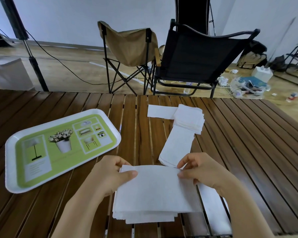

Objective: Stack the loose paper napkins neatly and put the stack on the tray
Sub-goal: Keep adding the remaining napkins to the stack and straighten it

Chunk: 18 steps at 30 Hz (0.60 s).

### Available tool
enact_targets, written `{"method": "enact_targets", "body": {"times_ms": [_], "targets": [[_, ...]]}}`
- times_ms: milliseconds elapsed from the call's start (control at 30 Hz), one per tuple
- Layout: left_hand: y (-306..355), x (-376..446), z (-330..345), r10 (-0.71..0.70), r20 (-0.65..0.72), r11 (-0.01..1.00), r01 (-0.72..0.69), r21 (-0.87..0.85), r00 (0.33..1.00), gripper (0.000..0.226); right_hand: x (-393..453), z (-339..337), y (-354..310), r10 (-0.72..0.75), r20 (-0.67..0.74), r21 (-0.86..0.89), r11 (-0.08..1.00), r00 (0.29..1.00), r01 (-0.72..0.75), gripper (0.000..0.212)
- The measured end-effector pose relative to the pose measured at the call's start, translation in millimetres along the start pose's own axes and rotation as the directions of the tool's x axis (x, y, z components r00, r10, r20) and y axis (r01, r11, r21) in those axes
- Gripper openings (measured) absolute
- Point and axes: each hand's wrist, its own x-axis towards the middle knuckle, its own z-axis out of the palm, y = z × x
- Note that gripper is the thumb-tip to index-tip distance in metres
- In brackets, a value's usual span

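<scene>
- The left hand (pixel 108 176) grips the far left corner of the napkin stack (pixel 153 193), thumb lying on the top sheet and the other fingers (pixel 118 162) curled beneath the edge.
- The right hand (pixel 203 170) pinches the far right corner of the same stack, thumb and forefinger closed narrowly on the paper.
- This stack lies at the near middle of the slatted wooden bench (pixel 248 134), its near edges slightly uneven so that several layers show.
- A long white napkin strip (pixel 213 208) lies just beside the stack on its right, partly under the right wrist.
- Farther off, a folded napkin (pixel 175 148) lies stretched away from the hands, its near end just beyond the stack's far edge.
- A second small pile of napkins (pixel 188 118) lies over the far end of that napkin, with one single sheet (pixel 160 111) poking out to its left.
- The green and white tray (pixel 10 169) sits on the bench to the left, well apart from all the paper, with nothing on it; its surface bears printed pictures of a lamp and a flowerpot.
- Beyond the bench stand a tan folding chair (pixel 131 47) and a black folding chair (pixel 199 54), the two side by side.
- A stand pole (pixel 33 60) rises at the far left, with a cable trailing across the floor.
</scene>
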Motion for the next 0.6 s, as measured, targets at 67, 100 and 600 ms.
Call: {"method": "enact_targets", "body": {"times_ms": [67, 100, 600], "targets": [[-1, 1, -1, -0.006, -0.006, 1.0, 0.006, 0.024, 1.0, 0.019, 8, 1, 7, -0.006, -0.143, -0.016, 1.0, 0.99, 0.004, 0.004], [-2, 0, -1, -0.01, -0.013, 0.999, 0.011, 0.034, 1.0, 0.019, 14, 2, 11, -0.014, -0.226, -0.063, 0.998, 0.974, 0.0, 0.005], [-8, 2, -3, -0.028, -0.033, 0.998, 0.03, 0.054, 0.999, 0.027, 49, 19, 45, -0.177, -0.319, -0.41, 0.911, 0.931, 0.033, 0.009]]}}
